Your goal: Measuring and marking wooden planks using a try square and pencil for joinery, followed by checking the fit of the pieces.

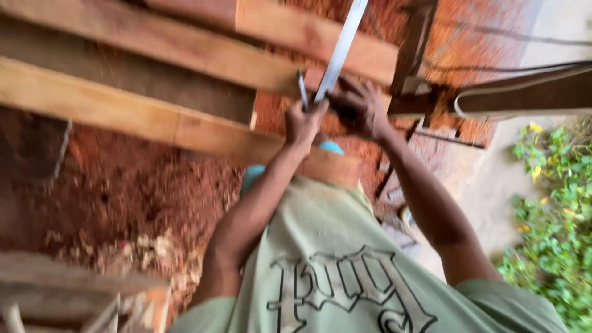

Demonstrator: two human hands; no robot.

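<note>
My left hand [302,123] is closed around a thin dark pencil [302,89] that points up over a wooden plank [203,58]. A long flat metal ruler [342,43] runs up and to the right from between my hands. My right hand [361,108] is curled over the ruler's lower end and presses it on the plank; the blur hides the exact grip. My two hands nearly touch. My pale green shirt [333,259] fills the bottom of the view.
Several long wooden planks [111,105] lie across red earth and sawdust [135,191]. A dark metal frame [413,49] and a beam [524,92] stand at right. Green plants [555,222] grow beside a pale path. Wooden pieces [80,296] lie at bottom left.
</note>
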